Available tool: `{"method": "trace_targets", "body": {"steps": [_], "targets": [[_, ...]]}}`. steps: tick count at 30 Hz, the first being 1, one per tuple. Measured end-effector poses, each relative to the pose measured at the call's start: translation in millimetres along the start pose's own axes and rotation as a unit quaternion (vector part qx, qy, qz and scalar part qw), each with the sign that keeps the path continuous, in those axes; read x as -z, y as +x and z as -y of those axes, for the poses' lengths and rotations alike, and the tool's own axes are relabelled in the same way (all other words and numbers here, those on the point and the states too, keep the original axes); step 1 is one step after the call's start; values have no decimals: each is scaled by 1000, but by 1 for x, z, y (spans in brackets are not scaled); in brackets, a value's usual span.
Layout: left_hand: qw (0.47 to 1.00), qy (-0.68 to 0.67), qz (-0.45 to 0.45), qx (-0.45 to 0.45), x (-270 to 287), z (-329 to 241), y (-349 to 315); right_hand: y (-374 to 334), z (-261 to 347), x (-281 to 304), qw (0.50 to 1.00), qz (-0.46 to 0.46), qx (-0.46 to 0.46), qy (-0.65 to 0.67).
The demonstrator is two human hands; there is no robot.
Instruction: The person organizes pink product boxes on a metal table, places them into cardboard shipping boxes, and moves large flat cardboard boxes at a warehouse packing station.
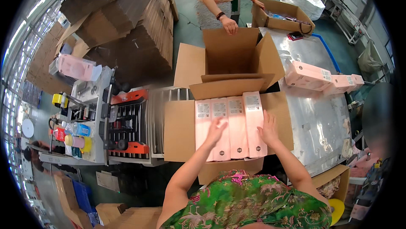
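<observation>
Several slim pink boxes [237, 125] stand in a row inside an open cardboard carton [229, 90] in front of me, printed labels at their far ends. The rightmost pink box [253, 123] rises a little above the others. My left hand [216, 132] is over the left-middle boxes, fingers apart and slightly blurred; whether it touches them I cannot tell. Against the right side of the rightmost box lies my right hand [268, 129], fingers stretched out and thumb near the box's top. Neither hand grasps anything.
Beyond stands a second open carton [230, 51], with a co-worker's hand [229, 25] at its far flap. More pink boxes [308, 76] lie on the metal table [313, 115] at right. At left are a roller machine [129, 121] and stacked flat cardboard [139, 39].
</observation>
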State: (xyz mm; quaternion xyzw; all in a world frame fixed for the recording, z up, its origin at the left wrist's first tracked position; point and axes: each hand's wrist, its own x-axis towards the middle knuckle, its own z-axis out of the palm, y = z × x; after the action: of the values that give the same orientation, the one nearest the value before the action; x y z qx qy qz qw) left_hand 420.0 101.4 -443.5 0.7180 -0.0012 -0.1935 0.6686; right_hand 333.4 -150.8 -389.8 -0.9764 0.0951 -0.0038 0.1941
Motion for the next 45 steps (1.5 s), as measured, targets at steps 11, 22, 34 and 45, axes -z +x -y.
{"method": "trace_targets", "body": {"steps": [11, 22, 34, 45], "targets": [[891, 335, -224, 210, 257, 43, -58, -4, 1, -81, 969, 101, 198, -113], [971, 235, -45, -2, 239, -16, -60, -41, -192, 5, 956, 7, -288, 58], [910, 390, -52, -133, 199, -63, -82, -43, 127, 28, 923, 233, -83, 296], [859, 411, 248, -178, 117, 57, -80, -10, 147, -121, 915, 337, 223, -1]]}}
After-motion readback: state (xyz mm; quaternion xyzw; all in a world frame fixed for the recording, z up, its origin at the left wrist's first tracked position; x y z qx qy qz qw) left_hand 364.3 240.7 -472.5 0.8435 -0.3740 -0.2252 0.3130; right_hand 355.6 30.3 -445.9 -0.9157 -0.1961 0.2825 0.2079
